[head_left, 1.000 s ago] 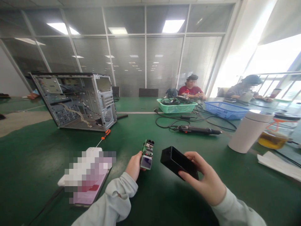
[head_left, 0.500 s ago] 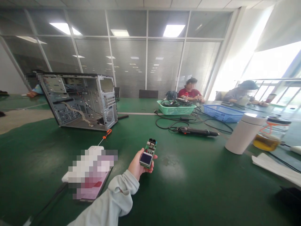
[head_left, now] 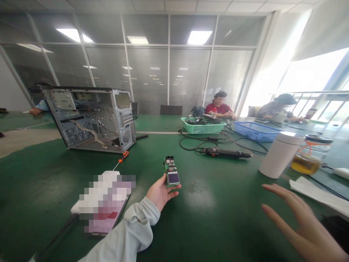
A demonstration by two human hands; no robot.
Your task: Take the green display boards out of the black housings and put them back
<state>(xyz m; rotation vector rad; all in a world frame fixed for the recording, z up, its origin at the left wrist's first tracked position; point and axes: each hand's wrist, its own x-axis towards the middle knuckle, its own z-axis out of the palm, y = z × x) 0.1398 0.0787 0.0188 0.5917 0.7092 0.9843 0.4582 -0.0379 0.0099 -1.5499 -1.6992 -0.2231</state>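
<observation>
one green circuit board [head_left: 170,168], components exposed, is held in the left hand [head_left: 160,192], its long axis pointing away from the wrist and its upper face tilted toward the viewer. a small rectangular screen [head_left: 173,178], dark within a pale border, occupies the near end; pale sockets [head_left: 168,161] and black parts [head_left: 171,158] stand at the far end. a black object [head_left: 337,226], blurred and cut off at right, shows partly behind the right hand [head_left: 302,218], full shape undeterminable.
</observation>
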